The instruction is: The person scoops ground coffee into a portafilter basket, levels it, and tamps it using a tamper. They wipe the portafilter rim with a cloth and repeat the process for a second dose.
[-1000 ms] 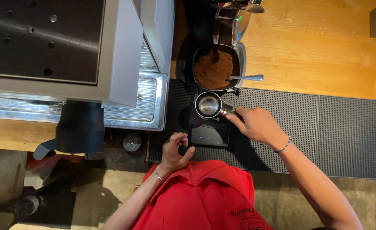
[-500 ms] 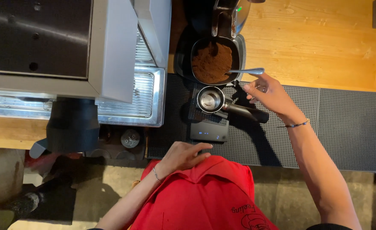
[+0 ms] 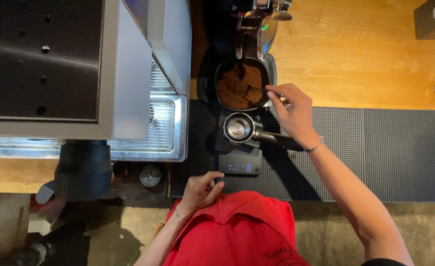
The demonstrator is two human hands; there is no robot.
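Right hand (image 3: 294,114): fingers pinched, possibly on a spoon handle.
Left hand (image 3: 201,189): loosely curled, empty.
Portafilter (image 3: 240,128): rigid, heavy; gripped best by handle.

One head camera looks straight down, fairly high, at the counter (image 3: 355,64).

A small black scale's screen (image 3: 240,168) glows with pale blue digits near the worktop's front edge.

Shiny metal portafilter (image 3: 239,128); matt rubber mat (image 3: 375,152); wood counter (image 3: 355,59).
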